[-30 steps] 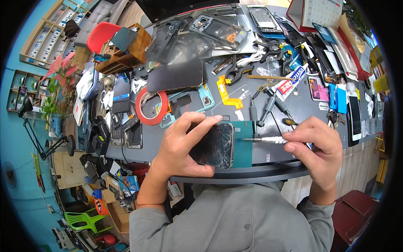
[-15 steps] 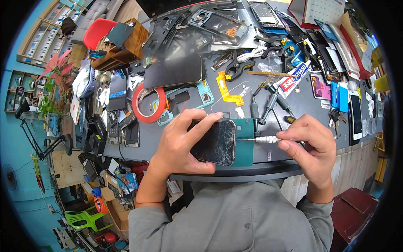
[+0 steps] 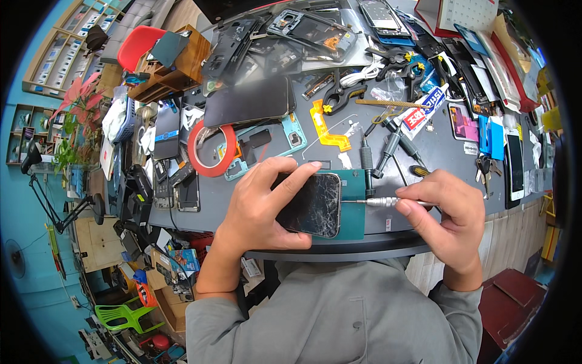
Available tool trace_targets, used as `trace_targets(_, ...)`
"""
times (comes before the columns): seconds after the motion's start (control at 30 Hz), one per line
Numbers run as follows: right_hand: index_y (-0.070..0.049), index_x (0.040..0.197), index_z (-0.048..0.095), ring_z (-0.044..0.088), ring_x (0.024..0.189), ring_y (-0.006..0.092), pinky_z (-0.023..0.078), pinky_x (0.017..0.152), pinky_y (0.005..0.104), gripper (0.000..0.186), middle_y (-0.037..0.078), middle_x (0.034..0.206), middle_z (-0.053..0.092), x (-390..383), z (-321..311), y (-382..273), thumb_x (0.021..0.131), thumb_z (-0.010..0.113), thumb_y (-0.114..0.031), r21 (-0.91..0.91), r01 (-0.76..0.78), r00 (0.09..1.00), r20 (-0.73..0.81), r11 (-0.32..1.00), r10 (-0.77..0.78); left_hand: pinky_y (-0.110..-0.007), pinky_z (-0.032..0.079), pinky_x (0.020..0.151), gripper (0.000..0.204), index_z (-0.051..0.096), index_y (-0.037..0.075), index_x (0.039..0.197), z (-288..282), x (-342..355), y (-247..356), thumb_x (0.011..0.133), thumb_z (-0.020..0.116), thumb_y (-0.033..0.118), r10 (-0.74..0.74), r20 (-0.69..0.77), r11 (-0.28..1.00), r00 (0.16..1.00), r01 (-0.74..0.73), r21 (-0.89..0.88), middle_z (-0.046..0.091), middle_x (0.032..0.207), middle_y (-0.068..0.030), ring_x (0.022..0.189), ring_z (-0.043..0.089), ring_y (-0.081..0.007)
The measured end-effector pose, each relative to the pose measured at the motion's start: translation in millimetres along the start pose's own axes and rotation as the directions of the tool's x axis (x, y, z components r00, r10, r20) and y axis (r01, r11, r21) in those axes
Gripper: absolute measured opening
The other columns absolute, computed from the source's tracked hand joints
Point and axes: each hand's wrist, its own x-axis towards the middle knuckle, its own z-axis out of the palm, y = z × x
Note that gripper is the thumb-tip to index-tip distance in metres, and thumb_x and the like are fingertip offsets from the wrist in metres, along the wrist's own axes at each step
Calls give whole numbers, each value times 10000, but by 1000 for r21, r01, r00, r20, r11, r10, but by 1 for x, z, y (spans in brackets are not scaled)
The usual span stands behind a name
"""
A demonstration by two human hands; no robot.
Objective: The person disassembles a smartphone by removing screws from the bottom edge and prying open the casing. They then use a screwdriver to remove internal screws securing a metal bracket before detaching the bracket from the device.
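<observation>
A black smartphone with cracked glass [image 3: 312, 209] lies over a flat green mat [image 3: 353, 225] on a grey desk [image 3: 212, 203]. The left hand [image 3: 254, 206], thumb and fingers spread, clasps its long edges; the right hand [image 3: 450, 213] pinches a slim silver screwdriver [image 3: 382, 202], tip at its end.

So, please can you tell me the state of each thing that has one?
Smartphone: screen cracked, dark; in left hand.
Precision screwdriver: in right hand, tip at smartphone's edge.
Green mat: lying flat.
White-framed phone: screen dark.
Red tape roll: lying down.
Desk calendar: standing.
</observation>
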Motion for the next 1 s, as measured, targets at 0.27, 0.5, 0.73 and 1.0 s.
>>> trace_targets(0.27, 40, 1109, 814, 792, 788, 225, 594, 696, 317, 217, 146, 957, 813, 4, 13, 4, 900, 872, 27, 97, 43, 997, -67, 994, -36, -442, 585, 843, 981, 780, 53, 1413, 7, -1, -6, 479, 890, 329, 55, -18, 997, 998, -54, 64, 662, 1164, -111, 963, 685, -314)
trace_targets(0.5, 28, 1207, 800, 801, 904, 268, 611, 779, 337, 333, 176, 1080, 807, 1, 3, 9, 886, 887, 26, 95, 8, 997, 70, 995, -15, -445, 584, 854, 959, 781, 53, 1411, 6, -3, -6, 509, 893, 360, 45, -4, 994, 999, -45, 95, 678, 1169, -108, 993, 696, -315)
trace_targets(0.73, 33, 1236, 801, 787, 984, 249, 606, 847, 332, 331, 177, 1120, 800, -6, 11, 7, 912, 872, 19, 239, -95, 994, -22, 966, 103, -448, 587, 867, 956, 781, 57, 1411, 6, -2, -6, 510, 887, 359, 46, -13, 996, 999, -45, 81, 681, 1170, -108, 998, 695, -317)
trace_targets(1.0, 41, 1220, 811, 817, 902, 206, 628, 802, 317, 246, 162, 1054, 838, 3, 8, 7, 995, 853, -50, 38, 77, 997, -23, 996, -76, -450, 583, 869, 967, 780, 59, 1416, 6, -3, -7, 499, 886, 347, 47, -16, 996, 999, -45, 78, 678, 1169, -109, 1000, 692, -317)
